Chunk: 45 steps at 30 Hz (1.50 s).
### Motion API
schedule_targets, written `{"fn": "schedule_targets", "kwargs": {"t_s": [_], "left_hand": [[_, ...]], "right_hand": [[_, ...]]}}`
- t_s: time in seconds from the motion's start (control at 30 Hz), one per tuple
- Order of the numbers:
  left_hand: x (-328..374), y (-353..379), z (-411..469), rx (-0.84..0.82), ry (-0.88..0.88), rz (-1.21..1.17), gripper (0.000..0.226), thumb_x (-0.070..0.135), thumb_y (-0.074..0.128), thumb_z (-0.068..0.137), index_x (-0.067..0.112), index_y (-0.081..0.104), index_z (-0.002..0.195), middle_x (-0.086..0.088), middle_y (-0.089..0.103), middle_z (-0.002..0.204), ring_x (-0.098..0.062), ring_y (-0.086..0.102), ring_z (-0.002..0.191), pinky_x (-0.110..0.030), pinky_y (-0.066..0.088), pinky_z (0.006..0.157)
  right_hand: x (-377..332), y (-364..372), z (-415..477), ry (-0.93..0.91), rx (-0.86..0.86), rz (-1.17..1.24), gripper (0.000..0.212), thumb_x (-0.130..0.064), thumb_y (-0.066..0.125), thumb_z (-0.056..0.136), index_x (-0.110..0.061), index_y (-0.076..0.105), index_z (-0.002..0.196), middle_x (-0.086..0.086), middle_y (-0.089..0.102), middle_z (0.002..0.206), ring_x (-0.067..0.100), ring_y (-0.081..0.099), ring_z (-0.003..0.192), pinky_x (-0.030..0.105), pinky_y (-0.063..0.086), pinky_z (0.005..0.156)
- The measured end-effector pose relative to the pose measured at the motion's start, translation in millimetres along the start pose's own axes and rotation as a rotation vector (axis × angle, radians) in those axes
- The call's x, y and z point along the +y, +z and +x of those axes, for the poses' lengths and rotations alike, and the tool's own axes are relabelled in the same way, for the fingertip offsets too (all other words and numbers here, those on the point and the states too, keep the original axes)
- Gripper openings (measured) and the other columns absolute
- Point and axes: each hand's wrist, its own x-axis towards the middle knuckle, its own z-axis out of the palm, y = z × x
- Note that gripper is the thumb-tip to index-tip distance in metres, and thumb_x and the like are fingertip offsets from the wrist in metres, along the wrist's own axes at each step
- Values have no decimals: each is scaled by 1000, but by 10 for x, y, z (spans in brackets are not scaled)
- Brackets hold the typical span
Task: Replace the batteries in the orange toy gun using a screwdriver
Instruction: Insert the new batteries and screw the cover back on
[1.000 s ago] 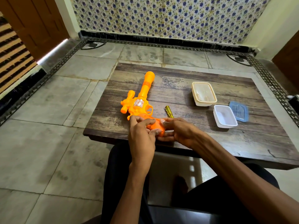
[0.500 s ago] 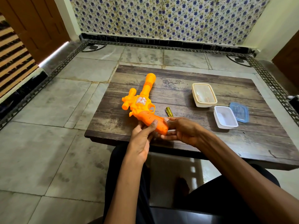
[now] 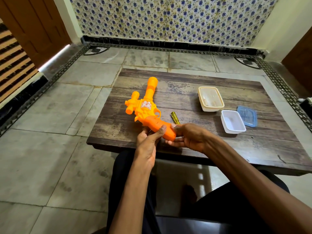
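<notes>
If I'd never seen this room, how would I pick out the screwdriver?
Find the wooden table. Right of the orange toy gun, just beyond the right hand, lies the screwdriver. It alone is a slim yellow see-through stick; the cream container and white container farther right are boxy.

Bright orange all over the toy gun (image 3: 148,114), pale sticker (image 3: 146,105) on its side. Translucent yellow for the screwdriver handle (image 3: 174,117). Cream container (image 3: 212,108), white tub (image 3: 235,131), see-through blue lid (image 3: 247,115) — all on a dark brown, streaky wood-grain table (image 3: 202,144). Grey floor tiles (image 3: 50,149), dark patterned border (image 3: 55,76); pale wall (image 3: 168,17) dotted with blue flowers.
</notes>
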Motion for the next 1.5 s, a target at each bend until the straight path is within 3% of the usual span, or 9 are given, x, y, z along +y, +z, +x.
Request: {"fn": "schedule_targets", "kwargs": {"t_s": [0.27, 0.33, 0.47, 0.6, 0.7, 0.8, 0.97, 1.2, 1.5], "left_hand": [[-12, 23, 19, -61, 15, 10, 95, 47, 99, 38, 14, 63, 119, -7, 70, 123, -24, 62, 122, -38, 46, 105], [-20, 34, 7, -76, -11, 19, 86, 46, 95, 47, 13, 62, 119, -5, 71, 121, -23, 62, 121, -34, 49, 101], [-76, 65, -40, -102, -91, -24, 29, 11, 62, 93, 7, 57, 122, -11, 67, 121, -24, 61, 118, -30, 51, 93], [-108, 91, -62, -110, -104, -13, 31, 13, 54, 98, 6, 50, 129, -11, 67, 121, -18, 66, 107, -29, 53, 86], [-127, 100, -30, -71, -77, 6, 38, 13, 54, 99, 4, 46, 135, -15, 61, 131, -25, 60, 121, -35, 50, 100], [-175, 99, 1, -35, -54, 65, 44, 12, 54, 99, 1, 41, 140, -16, 55, 138, -26, 54, 128, -39, 42, 110], [-269, 130, 24, 14, 8, 203, 36, 8, 57, 97, 4, 46, 130, -12, 58, 129, -22, 56, 120, -38, 43, 107], [-323, 133, 31, 26, 48, 296, 36, 14, 61, 95, 7, 46, 128, -8, 59, 126, -23, 55, 122, -40, 42, 109], [-323, 111, 28, -30, 67, 278, 35, 17, 59, 97, 10, 44, 128, -8, 57, 131, -24, 53, 128, -44, 38, 115]], "right_hand": [[-70, 19, -72, -45, 32, -32, 20, -16, 58, 99, -1, 51, 111, 26, 58, 121, 33, 69, 89, 38, 61, 75], [-78, 8, -102, -75, 48, -52, 21, -16, 57, 99, -1, 51, 113, 27, 57, 122, 32, 70, 88, 38, 62, 75], [11, -52, -140, -151, 83, -220, 34, -19, 54, 102, 4, 52, 127, 25, 62, 114, 28, 73, 81, 35, 63, 74], [107, -112, -183, -221, 148, -353, 34, -24, 52, 103, 1, 53, 126, 27, 65, 111, 32, 73, 85, 36, 62, 77], [138, -138, -201, -292, 196, -487, 28, -24, 52, 103, -2, 57, 119, 23, 69, 101, 28, 74, 78, 33, 61, 68], [174, -240, -273, -442, 319, -678, 18, -19, 57, 100, -4, 66, 107, 17, 72, 84, 22, 73, 66, 32, 60, 61], [204, -532, -534, -576, 519, -880, 8, -17, 64, 95, -13, 71, 95, 4, 72, 72, 13, 70, 60, 26, 60, 55], [229, -1117, -719, -583, 753, -883, 11, -18, 67, 88, -15, 77, 85, 1, 73, 71, 16, 70, 65, 34, 59, 64], [241, -1925, -843, -490, 1153, -958, 12, -21, 66, 85, -16, 76, 85, 6, 76, 88, 26, 69, 86, 30, 51, 79]]}}
